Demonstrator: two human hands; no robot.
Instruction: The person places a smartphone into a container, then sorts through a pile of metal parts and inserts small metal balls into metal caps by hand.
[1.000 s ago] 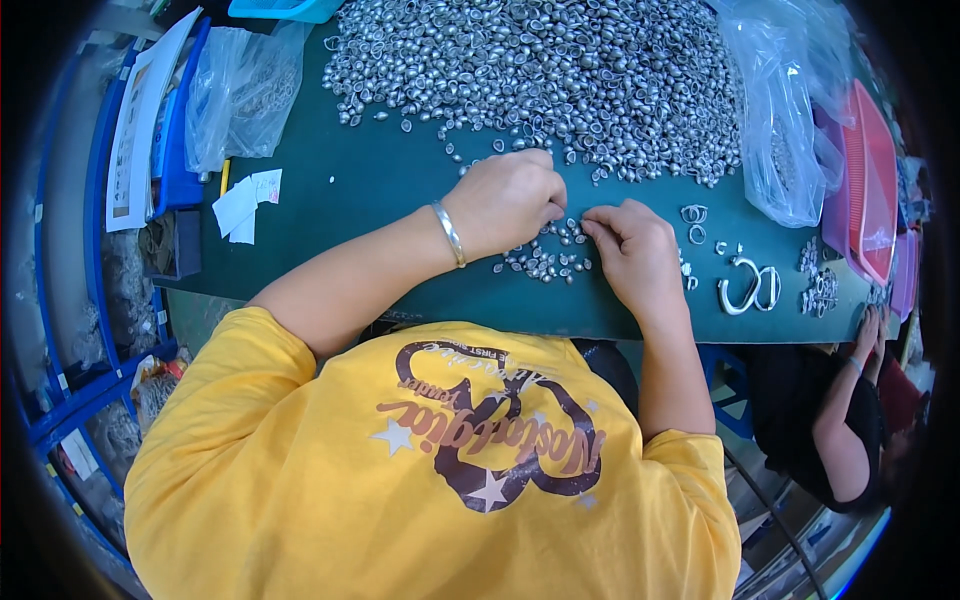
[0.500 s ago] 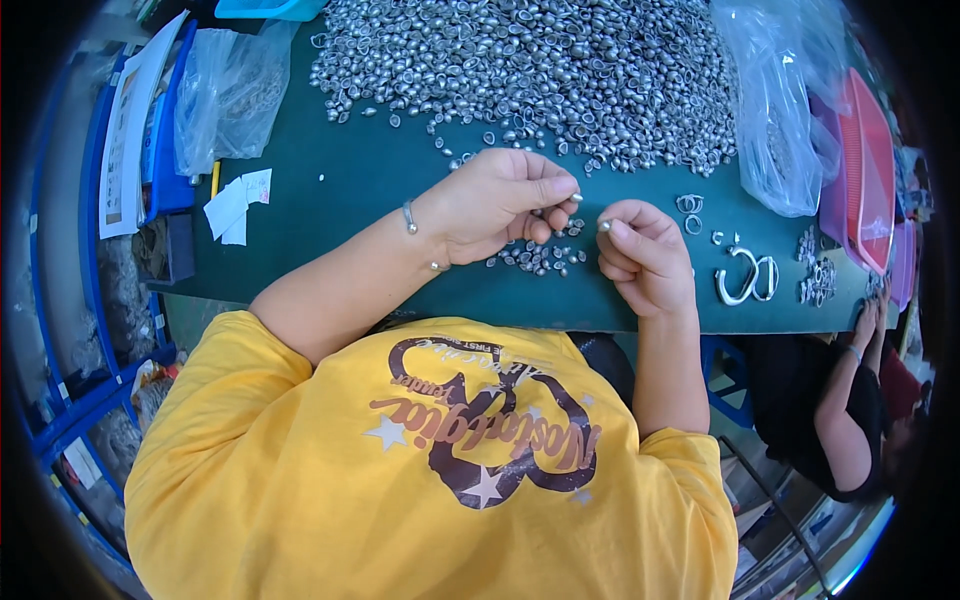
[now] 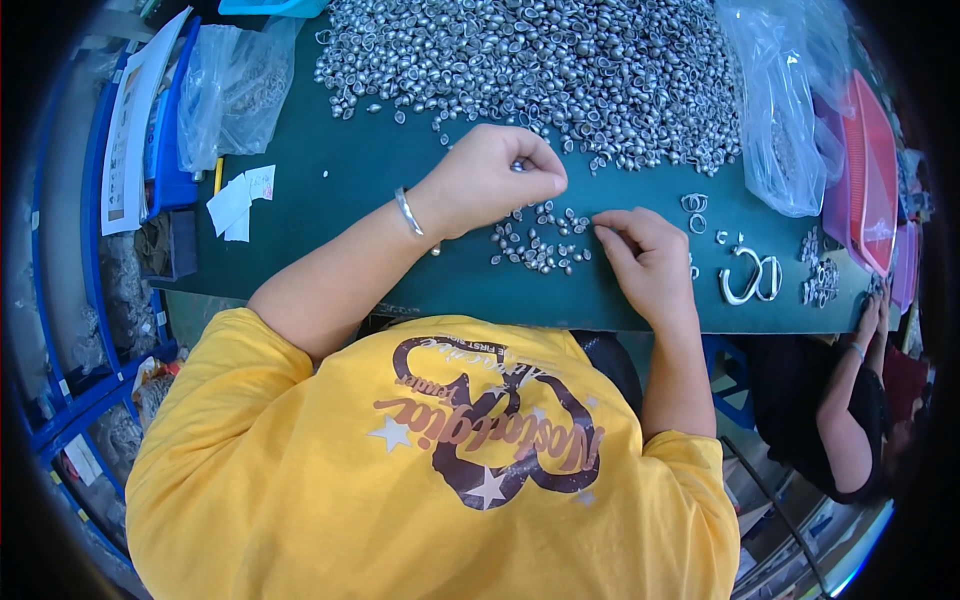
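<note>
One head-worn fisheye view looks steeply down, close over the person's yellow shirt [image 3: 430, 470], onto the green counter [image 3: 400, 170] ahead.

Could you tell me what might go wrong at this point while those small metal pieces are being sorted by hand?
1. The small sorted cluster lies close to the near edge of the green table; a sweep of the right hand could push pieces off.
2. The left hand pinches one tiny piece at its fingertips; it could slip and roll away.
3. The big heap of metal pieces lies just behind, so sorted and unsorted pieces could mix.
</note>
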